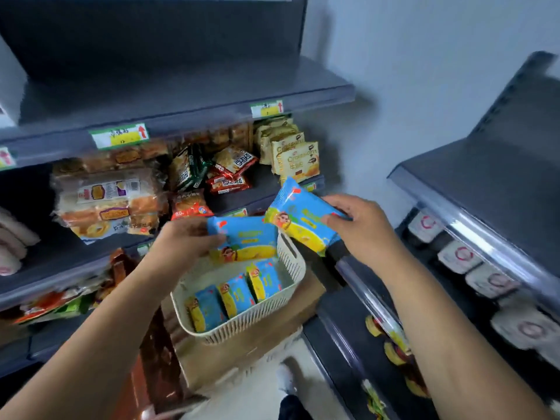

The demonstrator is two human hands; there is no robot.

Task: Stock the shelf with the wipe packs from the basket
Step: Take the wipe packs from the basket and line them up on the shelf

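The left hand held one wipe pack above the white basket, fingers clamped on its left edge. The right hand pinched a second wipe pack, tilted, beside the basket's far rim. Three more packs stood inside it.

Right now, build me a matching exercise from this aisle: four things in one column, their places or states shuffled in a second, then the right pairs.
Column one
1. left hand
2. right hand
3. basket
4. croissant packs

Column two
A. sits on the brown cardboard box
B. grips the level wipe pack above the basket
C. stand upright at the right end of a shelf
D. grips the tilted wipe pack past the basket's right rim

Pairs: 1-B, 2-D, 3-A, 4-C
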